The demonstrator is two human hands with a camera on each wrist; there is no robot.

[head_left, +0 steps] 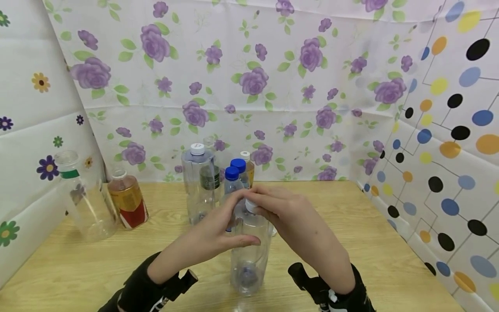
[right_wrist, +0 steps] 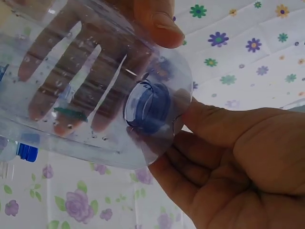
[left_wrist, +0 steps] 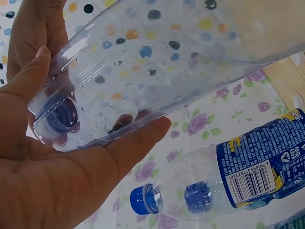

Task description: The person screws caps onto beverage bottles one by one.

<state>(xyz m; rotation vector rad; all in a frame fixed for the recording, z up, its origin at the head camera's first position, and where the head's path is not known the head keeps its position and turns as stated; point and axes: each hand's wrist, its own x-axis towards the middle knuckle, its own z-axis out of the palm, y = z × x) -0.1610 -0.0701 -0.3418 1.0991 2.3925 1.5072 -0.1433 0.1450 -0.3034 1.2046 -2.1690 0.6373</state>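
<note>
A large clear bottle [head_left: 249, 255] stands upright on the table in front of me. My left hand [head_left: 216, 229] grips its upper part, the thumb on the near side and the fingers around the far side, seen through the plastic in the right wrist view. At the top, the white cap [head_left: 251, 207] is partly covered by my right hand [head_left: 290, 210]. Its thumb and fingers pinch the cap in the right wrist view. Inside the clear plastic, droplets show. Close behind is a blue-capped bottle [left_wrist: 252, 174] with a blue label.
Another large clear bottle [head_left: 198, 186] with a white cap stands behind, beside a green-labelled bottle [head_left: 210, 175]. Further back is a second blue-capped bottle [head_left: 239, 167] and an amber one [head_left: 249, 167]. An uncapped clear jar-like bottle [head_left: 85, 203] and a red-labelled bottle [head_left: 130, 203] stand left.
</note>
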